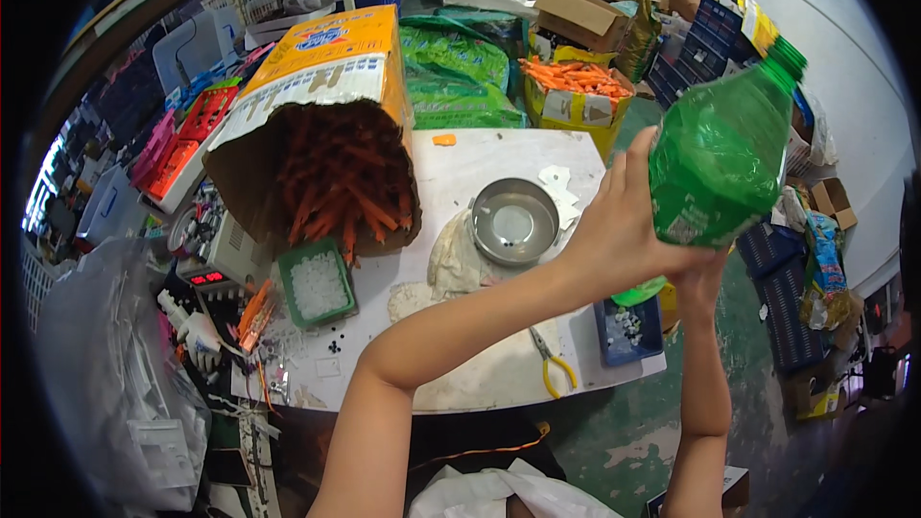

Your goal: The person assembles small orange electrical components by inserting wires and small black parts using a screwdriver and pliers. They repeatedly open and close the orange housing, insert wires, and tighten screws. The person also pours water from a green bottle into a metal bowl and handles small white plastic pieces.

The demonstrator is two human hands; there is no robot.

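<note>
A large green plastic bottle (721, 149) is raised over the table's right side, tilted with its neck to the upper right. My left hand (622, 206) is closed against its left side and base, fingers pressed on the plastic. My right hand (698, 273) is at the bottle's lower end, its fingers mostly hidden behind the bottle and the left hand. Beneath my hands, a bright green rounded piece (640, 291) shows beside a blue tray (628, 331) of small parts. A round metal bowl (515, 221) sits on the white table (451, 158), left of my hands.
An orange carton (331, 53) lies on its side, open toward me, full of orange sticks (345, 187). A green tray (317, 280) of whitish pieces stands before it. Yellow-handled pliers (554, 369) lie near the front edge. Blue crates (777, 288) and boxes line the right.
</note>
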